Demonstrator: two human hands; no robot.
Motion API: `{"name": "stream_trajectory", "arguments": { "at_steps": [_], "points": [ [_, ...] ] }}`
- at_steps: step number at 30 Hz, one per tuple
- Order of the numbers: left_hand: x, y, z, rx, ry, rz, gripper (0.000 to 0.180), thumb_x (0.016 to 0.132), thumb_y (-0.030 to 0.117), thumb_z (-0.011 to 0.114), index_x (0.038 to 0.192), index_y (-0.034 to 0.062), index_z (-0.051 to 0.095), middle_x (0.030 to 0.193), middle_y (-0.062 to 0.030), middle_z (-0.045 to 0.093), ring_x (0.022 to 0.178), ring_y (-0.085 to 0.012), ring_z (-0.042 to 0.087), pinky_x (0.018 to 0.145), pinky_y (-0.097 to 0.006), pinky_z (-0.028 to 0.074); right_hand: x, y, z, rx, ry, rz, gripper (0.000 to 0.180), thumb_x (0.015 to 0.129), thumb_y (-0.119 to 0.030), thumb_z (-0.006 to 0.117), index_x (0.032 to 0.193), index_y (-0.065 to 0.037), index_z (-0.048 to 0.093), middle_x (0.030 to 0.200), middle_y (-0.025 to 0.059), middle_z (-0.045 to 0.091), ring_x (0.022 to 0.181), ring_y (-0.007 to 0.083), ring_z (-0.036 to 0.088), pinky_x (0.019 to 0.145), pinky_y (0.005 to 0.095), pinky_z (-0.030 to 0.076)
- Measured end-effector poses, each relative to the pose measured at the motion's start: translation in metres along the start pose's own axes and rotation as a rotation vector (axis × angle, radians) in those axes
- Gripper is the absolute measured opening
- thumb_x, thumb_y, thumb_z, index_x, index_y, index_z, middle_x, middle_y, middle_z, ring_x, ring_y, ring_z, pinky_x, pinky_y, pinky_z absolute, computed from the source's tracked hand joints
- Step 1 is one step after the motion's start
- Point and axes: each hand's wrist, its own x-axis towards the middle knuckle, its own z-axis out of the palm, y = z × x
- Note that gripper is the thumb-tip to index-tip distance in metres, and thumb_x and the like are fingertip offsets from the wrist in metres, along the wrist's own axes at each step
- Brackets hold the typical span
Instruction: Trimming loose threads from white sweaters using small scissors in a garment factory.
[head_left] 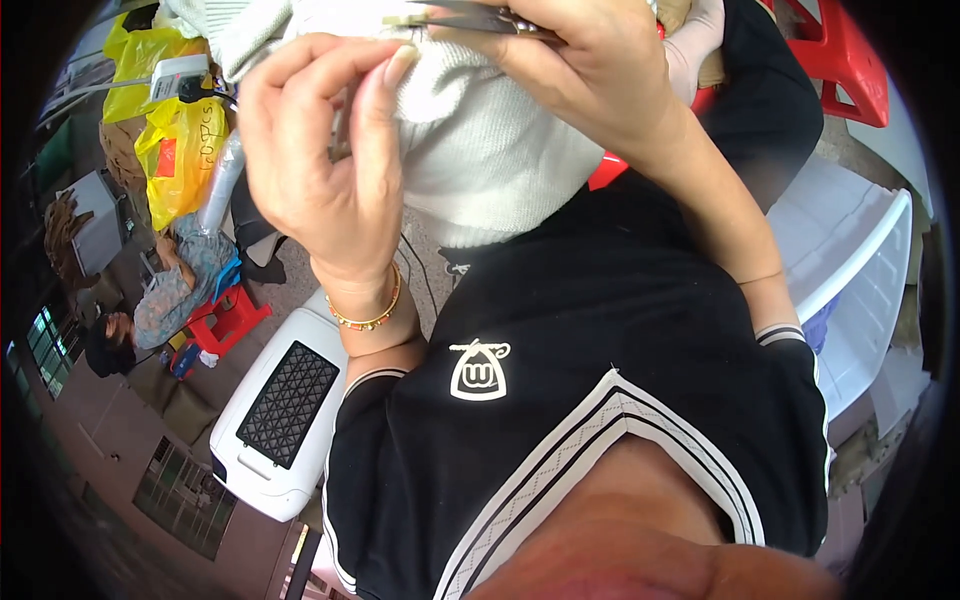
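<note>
A pale grey-white knit garment (pixel 490 185) lies bunched in front of me at the top of the head view. My left hand (pixel 325 150) has its thumb and forefinger pinched together at a fold of the knit, and a gold bracelet circles that wrist. Small dark-bladed thread snips (pixel 480 18) sit in my right hand (pixel 600 75), their blades pointing left, just above and beside the left fingertips. The top edge of the picture cuts off part of the snips and the right fingers. Any loose thread at the blades is too small to make out.
At left hang yellow plastic bags (pixel 175 150) beside a white power adapter (pixel 180 78) with a cable. A white appliance with a dark grille (pixel 290 405) stands by my left elbow. Another person (pixel 185 295) is near a red stool (pixel 230 320). A white plastic bin (pixel 850 270) is at right.
</note>
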Motion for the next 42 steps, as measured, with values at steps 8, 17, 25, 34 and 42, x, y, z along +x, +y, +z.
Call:
{"name": "stream_trajectory", "arguments": {
  "at_steps": [8, 17, 25, 34, 42],
  "points": [
    [0.002, -0.005, 0.011, 0.0, 0.001, 0.063, 0.014, 0.083, -0.005, 0.071, 0.095, 0.0001, 0.064, 0.091, -0.0098, 0.066, 0.082, -0.0211, 0.063, 0.073, -0.029, 0.051, 0.021, -0.023, -0.028, 0.21, -0.222, 0.386, 0.023, 0.081, -0.006, 0.071, 0.102, 0.001, 0.066, 0.078, 0.0119, 0.063, 0.064, 0.0218, 0.061, 0.057, 0.0289, 0.046],
    [0.001, -0.012, 0.017, -0.103, 0.05, 0.039, 0.011, 0.086, -0.002, 0.069, 0.095, -0.0003, 0.063, 0.093, -0.0085, 0.066, 0.079, -0.0166, 0.061, 0.068, -0.026, 0.05, 0.023, -0.047, -0.053, -0.02, -0.31, 0.371, 0.042, 0.08, -0.015, 0.078, 0.116, 0.0, 0.064, 0.08, 0.0096, 0.056, 0.067, 0.0213, 0.055, 0.061, 0.0286, 0.044],
    [0.001, -0.017, 0.023, -0.138, 0.071, 0.018, 0.01, 0.089, 0.0, 0.068, 0.097, -0.0005, 0.062, 0.092, -0.007, 0.064, 0.074, -0.0139, 0.056, 0.064, -0.024, 0.047, 0.016, -0.035, -0.041, -0.222, -0.358, 0.37, 0.037, 0.08, -0.022, 0.076, 0.112, -0.006, 0.067, 0.079, 0.0022, 0.056, 0.071, 0.0171, 0.059, 0.072, 0.0285, 0.043],
    [-0.003, -0.018, 0.025, -0.192, 0.083, -0.024, 0.01, 0.092, 0.001, 0.065, 0.1, -0.0016, 0.06, 0.095, -0.0086, 0.062, 0.077, -0.0135, 0.058, 0.067, -0.024, 0.049, 0.015, -0.05, -0.042, -0.378, -0.227, 0.21, 0.033, 0.08, -0.023, 0.074, 0.109, -0.008, 0.069, 0.081, -0.001, 0.056, 0.069, 0.0132, 0.059, 0.088, 0.0393, 0.038],
    [-0.001, -0.018, 0.023, -0.18, 0.075, -0.036, 0.009, 0.092, 0.001, 0.065, 0.099, -0.0018, 0.06, 0.094, -0.0087, 0.062, 0.078, -0.0145, 0.058, 0.069, -0.025, 0.049, 0.028, -0.06, -0.044, -0.345, -0.241, 0.337, 0.029, 0.081, -0.016, 0.07, 0.108, -0.006, 0.07, 0.084, 0.0008, 0.057, 0.069, 0.0129, 0.058, 0.082, 0.0356, 0.043]
  ]
}}
